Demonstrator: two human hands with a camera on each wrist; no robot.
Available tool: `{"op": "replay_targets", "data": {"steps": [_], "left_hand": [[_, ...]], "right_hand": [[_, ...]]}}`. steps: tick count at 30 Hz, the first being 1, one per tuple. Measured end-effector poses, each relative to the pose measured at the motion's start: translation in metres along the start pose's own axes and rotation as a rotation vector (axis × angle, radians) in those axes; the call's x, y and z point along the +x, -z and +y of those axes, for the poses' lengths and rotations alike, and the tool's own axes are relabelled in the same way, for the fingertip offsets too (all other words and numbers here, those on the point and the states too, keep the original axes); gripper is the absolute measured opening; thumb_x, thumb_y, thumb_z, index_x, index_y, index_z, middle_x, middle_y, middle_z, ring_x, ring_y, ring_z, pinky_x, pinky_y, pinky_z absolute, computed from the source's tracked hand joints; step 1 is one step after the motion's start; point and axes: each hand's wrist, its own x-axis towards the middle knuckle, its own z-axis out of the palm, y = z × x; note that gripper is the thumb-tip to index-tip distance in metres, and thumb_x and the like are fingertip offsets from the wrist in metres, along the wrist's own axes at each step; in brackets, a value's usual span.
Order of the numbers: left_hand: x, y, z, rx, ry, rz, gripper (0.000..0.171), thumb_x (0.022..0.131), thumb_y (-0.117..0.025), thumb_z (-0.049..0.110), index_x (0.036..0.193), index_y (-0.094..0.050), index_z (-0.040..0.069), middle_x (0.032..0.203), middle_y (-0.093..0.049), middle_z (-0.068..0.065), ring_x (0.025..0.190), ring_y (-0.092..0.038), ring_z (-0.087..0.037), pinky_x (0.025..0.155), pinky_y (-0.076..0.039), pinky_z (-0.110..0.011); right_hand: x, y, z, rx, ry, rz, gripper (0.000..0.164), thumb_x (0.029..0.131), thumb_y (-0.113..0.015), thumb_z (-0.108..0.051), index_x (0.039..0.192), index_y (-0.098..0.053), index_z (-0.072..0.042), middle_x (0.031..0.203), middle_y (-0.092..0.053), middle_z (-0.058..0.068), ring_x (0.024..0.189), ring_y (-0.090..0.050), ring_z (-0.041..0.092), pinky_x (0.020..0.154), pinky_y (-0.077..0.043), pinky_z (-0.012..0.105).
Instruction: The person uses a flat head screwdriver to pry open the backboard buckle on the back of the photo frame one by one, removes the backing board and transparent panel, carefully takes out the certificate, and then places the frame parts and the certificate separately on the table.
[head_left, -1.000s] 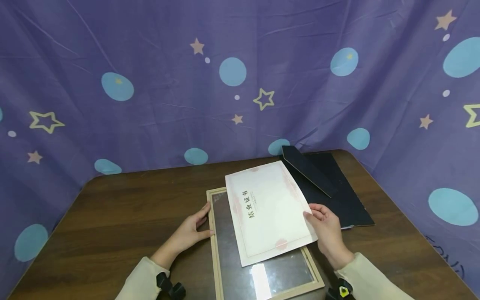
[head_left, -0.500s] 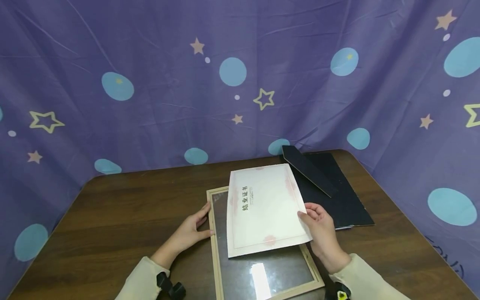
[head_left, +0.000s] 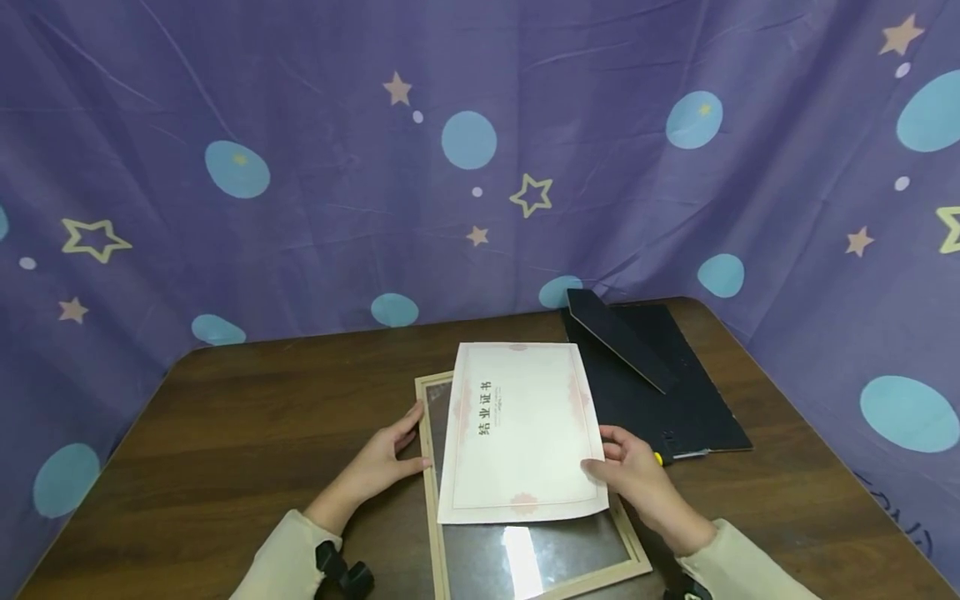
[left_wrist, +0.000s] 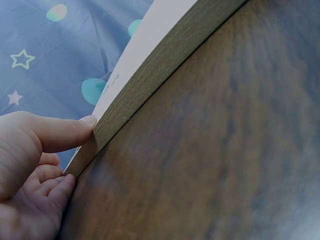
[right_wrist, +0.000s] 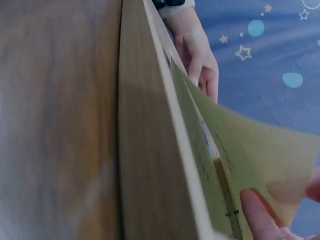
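A white certificate (head_left: pixel 525 450) with a pink border and Chinese lettering slants over a pale wooden picture frame (head_left: pixel 435 533). My right hand (head_left: pixel 637 479) pinches the certificate's right edge, thumb on top and fingers underneath. In the right wrist view that sheet (right_wrist: pixel 250 145) bows upward above the frame's side (right_wrist: pixel 155 150), and my thumb (right_wrist: pixel 260 217) presses on it. A clear, glossy pane (head_left: pixel 540 550) fills the frame and reflects a light. At the frame's left side, my left hand (head_left: pixel 378 467) touches the rim with spread fingers; its thumb (left_wrist: pixel 67 134) rests against the wood.
On the brown table (head_left: pixel 262 433), a black backing board (head_left: pixel 667 417) with a raised stand flap (head_left: pixel 618 337) lies at the back right. Beside its front edge is a thin metal-shafted tool (head_left: pixel 688 455) with a yellow end, partly hidden by my right hand. A purple curtain (head_left: pixel 322 167) hangs behind.
My right hand has moved left and lower, straightening the certificate and bringing it down nearer the frame. The yellow end of the tool has come into view. My left hand stays in place.
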Motion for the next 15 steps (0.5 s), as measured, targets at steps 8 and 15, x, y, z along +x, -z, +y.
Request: {"op": "replay_targets", "data": {"steps": [8,15], "left_hand": [[0.001,0.000,0.001,-0.004,0.008,0.002,0.085,0.080,-0.074,0.007,0.145,-0.022,-0.007,0.154,-0.014,-0.022,0.140,-0.017,-0.032,0.109,-0.029,-0.045],[0.001,0.000,0.002,-0.005,0.018,0.000,0.085,0.080,-0.074,0.007,0.145,-0.022,-0.007,0.154,-0.014,-0.021,0.140,-0.016,-0.032,0.109,-0.029,-0.045]], "right_hand": [[0.016,0.018,0.001,-0.263,0.070,0.025,0.052,0.081,-0.070,-0.004,0.123,-0.047,0.016,0.107,-0.062,0.022,0.086,-0.061,0.017,0.069,-0.054,0.018],[0.027,0.028,-0.005,-0.407,0.071,0.019,0.036,0.087,-0.065,-0.012,0.113,-0.058,0.012,0.102,-0.066,0.020,0.085,-0.064,0.022,0.069,-0.058,0.026]]}}
